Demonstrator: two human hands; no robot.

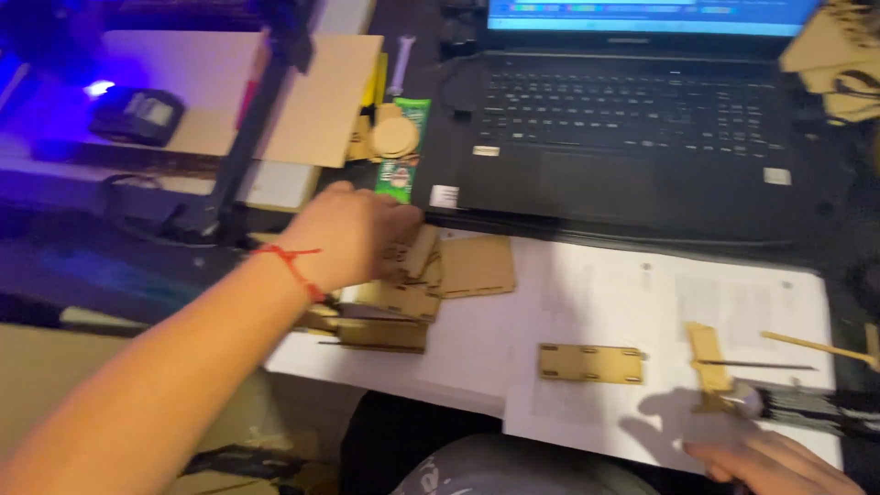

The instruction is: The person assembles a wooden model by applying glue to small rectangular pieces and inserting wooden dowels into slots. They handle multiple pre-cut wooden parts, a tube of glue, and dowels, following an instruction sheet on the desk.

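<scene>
Nearest the camera, the left arm crosses from the lower left corner of the view, a red string (295,263) at the wrist. Beyond it, a black laptop (632,137) fills the far side of the table, and white paper sheets (587,302) cover the near edge.

On the sheets' left end lies a pile of thin wooden cut-outs (408,298), flat tan pieces with small slots, one square panel (475,267) at its right. The left hand (353,236) rests on top of the pile, fingers curled down onto a piece; whether it grips one cannot be told. These pieces look light, stiff and brittle at the slots and tabs, so they are best pinched by their outer edges.

A slotted strip (590,363) lies alone mid-sheet. At the near right corner, the right hand (779,463) is loosely closed near a blurred tool (797,403), beside an upright wooden piece (708,362); whether it holds anything cannot be told.
</scene>
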